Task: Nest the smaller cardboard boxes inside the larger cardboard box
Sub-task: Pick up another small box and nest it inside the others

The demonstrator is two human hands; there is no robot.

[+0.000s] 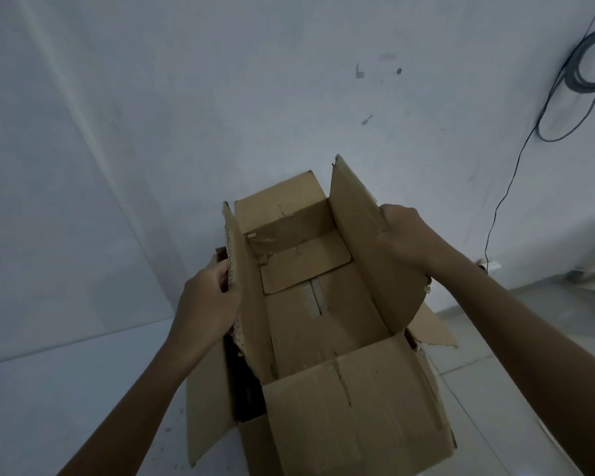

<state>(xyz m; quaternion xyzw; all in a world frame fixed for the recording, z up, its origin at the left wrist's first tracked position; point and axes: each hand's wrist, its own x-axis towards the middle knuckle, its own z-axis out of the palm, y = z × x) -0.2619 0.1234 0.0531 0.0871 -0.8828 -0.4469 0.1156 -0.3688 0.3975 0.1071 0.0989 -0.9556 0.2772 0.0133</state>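
- Pale walls meet in a corner at about 10 o'clock, and the white tiled floor (83, 389) carries the boxes; a dark cable (516, 159) hangs down the wall at 2 o'clock, well clear of the work.
- An open smaller box (310, 314) sits between the two hands, its long axis running from 6 toward 12 o'clock and tilted slightly right.
- Left hand (207, 300) grasps the upright left flap (236, 269) at 9 o'clock; right hand (406, 235) grips the upright right flap (358, 242) at 2 o'clock. Both are equally near (each already on its own side).
- Beneath and around it lies the larger box (207, 400), its flap splayed at 7 o'clock, with a dark gap (244, 389) showing between the two at the left.
- Judging from this, the smaller box is partly seated and should go straight down, long axes matched.
- Torn cardboard (430, 328) at 4 o'clock and the near flap (354, 413) draped over the front edge could snag the descent.
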